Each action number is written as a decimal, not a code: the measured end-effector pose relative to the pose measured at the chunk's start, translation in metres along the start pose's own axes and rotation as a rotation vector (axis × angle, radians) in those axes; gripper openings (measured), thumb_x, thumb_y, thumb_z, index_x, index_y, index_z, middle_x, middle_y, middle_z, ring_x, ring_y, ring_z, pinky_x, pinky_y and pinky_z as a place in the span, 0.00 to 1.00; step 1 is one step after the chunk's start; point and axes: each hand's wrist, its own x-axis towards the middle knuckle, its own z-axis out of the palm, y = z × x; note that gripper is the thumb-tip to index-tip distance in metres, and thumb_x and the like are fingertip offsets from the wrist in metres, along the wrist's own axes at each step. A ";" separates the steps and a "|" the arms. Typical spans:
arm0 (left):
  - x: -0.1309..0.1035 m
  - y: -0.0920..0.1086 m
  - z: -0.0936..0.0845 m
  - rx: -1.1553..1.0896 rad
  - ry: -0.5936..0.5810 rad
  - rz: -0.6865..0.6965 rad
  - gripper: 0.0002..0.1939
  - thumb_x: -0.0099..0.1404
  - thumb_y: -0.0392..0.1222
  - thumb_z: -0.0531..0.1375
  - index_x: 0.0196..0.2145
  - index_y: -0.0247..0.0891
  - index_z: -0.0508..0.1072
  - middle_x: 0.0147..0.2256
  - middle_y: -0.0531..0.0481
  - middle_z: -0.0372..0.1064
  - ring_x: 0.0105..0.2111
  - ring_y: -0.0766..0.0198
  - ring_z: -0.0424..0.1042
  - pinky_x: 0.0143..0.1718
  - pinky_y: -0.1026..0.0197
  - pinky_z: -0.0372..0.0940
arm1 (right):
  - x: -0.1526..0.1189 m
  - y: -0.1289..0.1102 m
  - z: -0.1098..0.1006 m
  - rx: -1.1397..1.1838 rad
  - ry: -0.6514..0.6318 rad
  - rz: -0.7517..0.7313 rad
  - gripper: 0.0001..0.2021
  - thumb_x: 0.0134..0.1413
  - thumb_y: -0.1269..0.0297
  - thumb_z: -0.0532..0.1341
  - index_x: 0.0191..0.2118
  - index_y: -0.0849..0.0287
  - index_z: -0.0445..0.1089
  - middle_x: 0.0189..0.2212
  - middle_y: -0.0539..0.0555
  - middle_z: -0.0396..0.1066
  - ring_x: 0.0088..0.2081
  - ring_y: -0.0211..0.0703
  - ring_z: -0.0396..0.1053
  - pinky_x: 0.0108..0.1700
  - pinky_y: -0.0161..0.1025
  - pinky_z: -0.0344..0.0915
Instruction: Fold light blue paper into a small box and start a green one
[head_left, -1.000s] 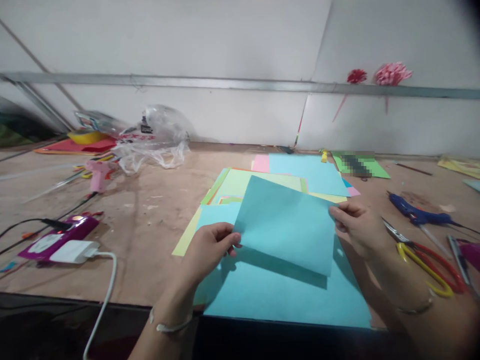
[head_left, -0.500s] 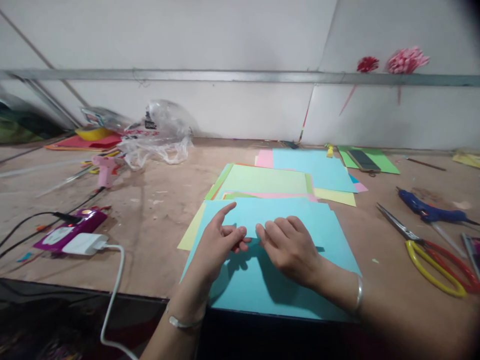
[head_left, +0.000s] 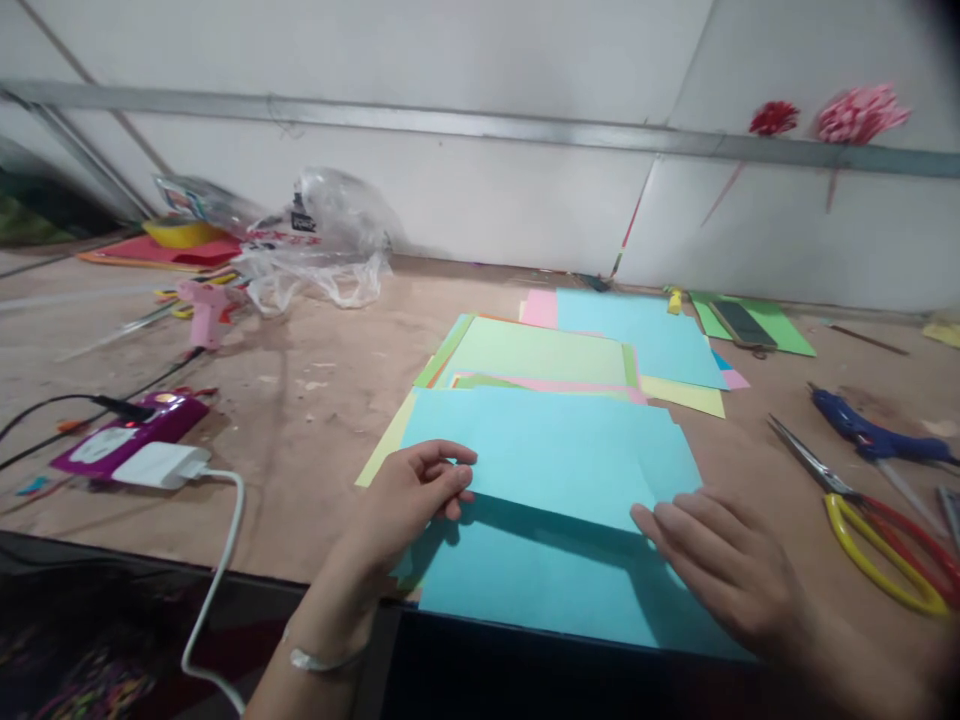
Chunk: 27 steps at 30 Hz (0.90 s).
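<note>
left hand [head_left: 409,495] pinches the folded blue sheet [head_left: 555,450]; right hand [head_left: 724,565] presses flat. uneven pressure beneath fingers may skew the crease.

Far left: clear plastic bag [head_left: 322,240], pink glue gun [head_left: 204,305]. Near left: white charger [head_left: 157,465]. Right: blue glue gun [head_left: 862,432], yellow-handled scissors [head_left: 870,520].

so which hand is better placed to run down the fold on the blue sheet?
Probably the right hand: it lies flat, fingers on the fold's right end. The left hand pinches the flap's left edge of the blue sheet, so it looks better suited to holding.
</note>
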 end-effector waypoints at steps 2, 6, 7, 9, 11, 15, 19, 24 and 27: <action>0.000 -0.003 -0.001 0.127 -0.001 0.028 0.17 0.52 0.52 0.64 0.36 0.37 0.75 0.16 0.56 0.65 0.21 0.61 0.70 0.26 0.60 0.66 | -0.007 -0.007 -0.009 0.059 0.009 0.043 0.20 0.59 0.77 0.57 0.54 0.50 0.70 0.36 0.52 0.77 0.38 0.45 0.73 0.43 0.46 0.69; -0.005 -0.014 0.000 0.600 0.230 0.296 0.14 0.59 0.50 0.59 0.37 0.41 0.79 0.28 0.47 0.72 0.28 0.56 0.71 0.31 0.54 0.67 | -0.004 -0.021 -0.018 0.275 0.010 0.183 0.14 0.57 0.76 0.59 0.46 0.53 0.73 0.37 0.55 0.76 0.41 0.45 0.74 0.41 0.41 0.73; -0.008 -0.017 0.002 0.723 0.314 0.410 0.14 0.61 0.49 0.59 0.38 0.41 0.80 0.33 0.44 0.73 0.32 0.53 0.71 0.35 0.51 0.67 | -0.002 -0.024 -0.017 0.317 0.010 0.204 0.14 0.56 0.77 0.59 0.44 0.55 0.73 0.37 0.55 0.76 0.40 0.44 0.74 0.40 0.39 0.73; -0.016 -0.021 0.010 0.878 0.372 0.651 0.14 0.64 0.48 0.58 0.40 0.41 0.80 0.40 0.41 0.73 0.39 0.49 0.70 0.41 0.47 0.66 | 0.003 -0.032 -0.015 0.376 0.033 0.232 0.12 0.56 0.78 0.58 0.43 0.57 0.73 0.36 0.56 0.75 0.39 0.42 0.74 0.39 0.36 0.73; -0.024 -0.022 0.021 0.913 0.240 0.866 0.14 0.68 0.49 0.57 0.42 0.39 0.78 0.41 0.41 0.73 0.40 0.51 0.71 0.41 0.49 0.67 | 0.007 -0.039 -0.011 0.423 0.059 0.279 0.11 0.56 0.79 0.58 0.41 0.58 0.72 0.35 0.56 0.74 0.37 0.42 0.73 0.38 0.36 0.73; -0.034 -0.021 0.043 0.889 -0.065 1.059 0.09 0.70 0.43 0.55 0.41 0.41 0.75 0.35 0.46 0.75 0.32 0.59 0.72 0.32 0.57 0.67 | 0.011 -0.048 -0.004 0.510 0.080 0.336 0.11 0.57 0.79 0.57 0.41 0.59 0.70 0.33 0.55 0.73 0.36 0.40 0.72 0.37 0.36 0.73; -0.035 -0.023 0.046 0.811 -0.091 0.992 0.10 0.70 0.35 0.53 0.38 0.41 0.74 0.31 0.49 0.74 0.29 0.62 0.72 0.29 0.62 0.66 | 0.003 -0.044 0.004 0.393 0.070 0.360 0.11 0.60 0.75 0.57 0.46 0.59 0.70 0.37 0.57 0.75 0.40 0.42 0.73 0.41 0.38 0.73; -0.035 -0.021 0.041 0.732 -0.139 0.865 0.08 0.69 0.37 0.54 0.36 0.42 0.74 0.30 0.52 0.74 0.29 0.65 0.73 0.29 0.67 0.67 | -0.011 -0.036 0.010 0.349 0.014 0.496 0.07 0.62 0.73 0.56 0.39 0.57 0.70 0.36 0.54 0.74 0.38 0.39 0.72 0.40 0.35 0.71; -0.036 -0.018 0.044 0.780 -0.140 0.723 0.11 0.69 0.39 0.53 0.29 0.41 0.72 0.26 0.53 0.71 0.26 0.66 0.71 0.27 0.67 0.65 | -0.012 -0.034 0.013 0.335 -0.012 0.517 0.07 0.62 0.74 0.55 0.38 0.57 0.70 0.37 0.54 0.74 0.39 0.40 0.71 0.40 0.37 0.69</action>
